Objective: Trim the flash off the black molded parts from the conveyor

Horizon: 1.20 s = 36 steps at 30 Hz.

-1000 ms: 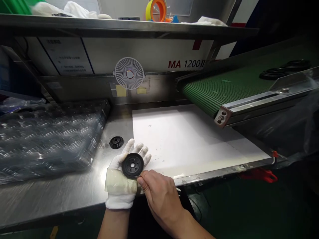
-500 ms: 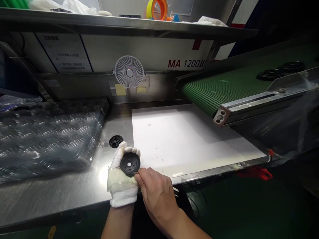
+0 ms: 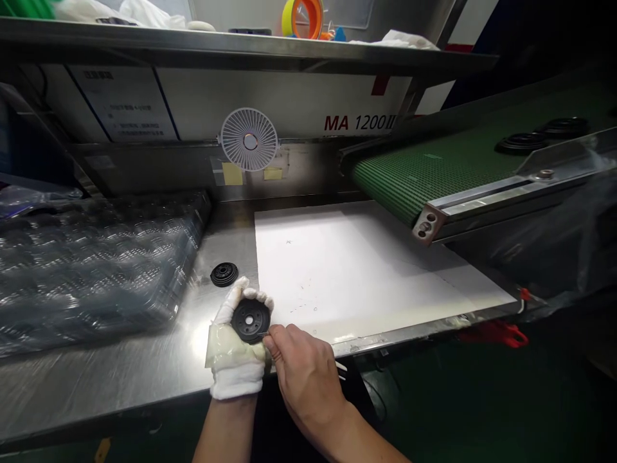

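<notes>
Holding black disc (image 3: 257, 326) in L hand (image 3: 234, 341), up nr front edge of steel bench (image 3: 144, 373), close to left side of white sheet (image 3: 357, 270). Seated agst palm w/ L fingers curled at far rim & thumb along left side, so grasped snugly rather than clenched tight. With R hand (image 3: 306, 363), bare, pinching thin sliver (image 3: 264, 334) btwn thumb & index right at disc's lower-right rim; too small to tell if blade, pick or scrap, & can't tell if pressed agst rim. Re handling: prob. light, moulded rubber or plastic judging by matte black & ringed face; likely stiff nr centre hole, maybe w/ some give at outer lip. Unlikely to shatter, but go easy on rim, prob. easiest bit to nick. Prob. not too slippery agst cloth of white glove (image 3: 237, 381). Best held by outer rim, opp. sides, w/ palm backing underside; avoid digging into recesses round centre hole. Keep L fingertips clear of sliver in case sharp. Note second disc (image 3: 224, 274) flat on bench just beyond L hand: take by wide lower rim, not raised middle. Also more black parts (image 3: 520, 143) on green belt (image 3: 409, 173), well apart from both hands.
</notes>
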### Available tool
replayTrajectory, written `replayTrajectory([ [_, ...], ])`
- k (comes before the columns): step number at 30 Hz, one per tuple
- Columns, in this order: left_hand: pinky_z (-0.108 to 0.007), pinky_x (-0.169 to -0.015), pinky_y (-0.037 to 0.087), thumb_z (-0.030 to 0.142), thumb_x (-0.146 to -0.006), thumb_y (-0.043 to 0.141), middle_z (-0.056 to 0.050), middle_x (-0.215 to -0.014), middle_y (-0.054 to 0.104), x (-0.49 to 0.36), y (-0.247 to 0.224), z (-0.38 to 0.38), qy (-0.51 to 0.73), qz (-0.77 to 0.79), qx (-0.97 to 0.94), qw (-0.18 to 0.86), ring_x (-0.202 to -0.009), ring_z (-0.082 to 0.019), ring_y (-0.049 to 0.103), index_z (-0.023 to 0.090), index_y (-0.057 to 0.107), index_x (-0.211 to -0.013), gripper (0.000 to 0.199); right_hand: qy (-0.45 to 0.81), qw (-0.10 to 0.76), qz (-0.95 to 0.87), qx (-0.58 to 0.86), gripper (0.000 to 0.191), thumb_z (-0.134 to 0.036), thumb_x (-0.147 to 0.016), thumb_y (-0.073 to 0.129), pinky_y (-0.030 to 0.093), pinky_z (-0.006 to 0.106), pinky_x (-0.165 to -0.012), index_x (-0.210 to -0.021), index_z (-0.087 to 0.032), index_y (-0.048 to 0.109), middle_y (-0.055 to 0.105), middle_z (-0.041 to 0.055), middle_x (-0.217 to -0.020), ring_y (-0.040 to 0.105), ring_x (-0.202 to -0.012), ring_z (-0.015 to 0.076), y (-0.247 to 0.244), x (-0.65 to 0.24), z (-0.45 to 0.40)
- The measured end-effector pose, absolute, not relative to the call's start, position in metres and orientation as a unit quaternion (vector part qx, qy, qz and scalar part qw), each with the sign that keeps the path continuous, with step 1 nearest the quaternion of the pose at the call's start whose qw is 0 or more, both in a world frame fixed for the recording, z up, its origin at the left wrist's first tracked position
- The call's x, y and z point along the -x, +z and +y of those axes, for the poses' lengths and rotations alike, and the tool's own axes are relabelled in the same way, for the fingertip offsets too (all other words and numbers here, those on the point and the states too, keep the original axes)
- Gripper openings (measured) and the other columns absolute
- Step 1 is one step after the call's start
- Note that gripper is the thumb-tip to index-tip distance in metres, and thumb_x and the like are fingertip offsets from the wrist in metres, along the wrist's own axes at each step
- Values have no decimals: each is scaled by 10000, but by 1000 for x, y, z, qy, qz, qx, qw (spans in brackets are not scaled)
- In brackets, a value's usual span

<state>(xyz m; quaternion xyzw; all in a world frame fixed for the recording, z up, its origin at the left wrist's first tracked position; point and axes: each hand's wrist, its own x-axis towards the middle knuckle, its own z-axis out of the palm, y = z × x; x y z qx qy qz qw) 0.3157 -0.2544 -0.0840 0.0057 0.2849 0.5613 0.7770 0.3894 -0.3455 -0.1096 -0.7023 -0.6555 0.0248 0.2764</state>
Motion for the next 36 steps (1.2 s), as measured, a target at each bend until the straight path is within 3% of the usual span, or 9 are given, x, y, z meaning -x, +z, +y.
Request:
replayTrajectory([
  [5,-427,-812,535,157,-765,591,-119,-993,650,-306,-87,-259,502,273,-86,816,-939,-255,620,138,631,-1087,326,38,287,-660,693,324,-337,-1023,267,227,299,-570,-844,-233,517,555,-7,-728,500,-636,171,-107,-400,-342],
  [7,-392,-751,547,155,-756,572,-122,-924,649,-305,-87,-260,491,266,-91,824,-864,-237,628,114,639,-1059,313,47,285,-654,699,301,-332,-1020,287,239,291,-577,-857,-232,520,559,-5,-738,506,-649,172,-106,-405,-341],
  [12,-261,-606,516,106,-749,605,-10,-675,572,-314,-83,-257,539,282,-47,792,-630,-117,563,131,632,-877,133,38,272,-651,708,279,-327,-1014,314,230,297,-577,-844,-231,515,556,-3,-728,498,-638,177,-108,-401,-342],
  [18,-276,-706,534,104,-773,591,8,-709,572,-320,-87,-257,604,271,-49,748,-686,-103,572,153,632,-905,147,31,292,-653,698,326,-334,-1020,269,215,304,-569,-832,-229,515,551,0,-719,490,-627,173,-109,-391,-343],
  [21,-404,-819,531,137,-766,579,-73,-912,638,-317,-87,-261,559,274,-74,779,-892,-207,615,142,637,-1016,257,32,296,-654,696,333,-331,-1022,269,219,300,-568,-825,-227,516,549,-2,-713,488,-625,172,-109,-398,-343],
  [23,-444,-804,531,148,-746,571,-117,-958,639,-315,-85,-263,519,277,-86,804,-921,-258,615,122,628,-1075,335,36,299,-650,698,316,-325,-1023,276,227,294,-573,-851,-227,523,558,0,-732,495,-638,171,-110,-405,-343],
  [29,-275,-643,526,95,-751,603,6,-676,561,-324,-85,-260,566,299,-30,768,-646,-108,558,144,634,-900,160,38,294,-633,716,269,-302,-1014,317,228,293,-582,-860,-230,525,557,-2,-724,500,-642,176,-114,-403,-345],
  [33,-285,-718,540,113,-771,600,24,-685,573,-328,-92,-261,622,296,-30,724,-663,-95,569,174,643,-908,156,43,287,-639,713,206,-282,-996,379,210,303,-570,-855,-235,522,555,-9,-723,496,-636,175,-114,-393,-347],
  [36,-360,-828,530,130,-774,587,-25,-833,635,-324,-95,-264,595,275,-52,754,-823,-150,617,176,649,-970,211,41,286,-645,708,213,-284,-996,380,201,309,-568,-843,-233,520,553,-10,-723,496,-636,175,-112,-397,-347],
])
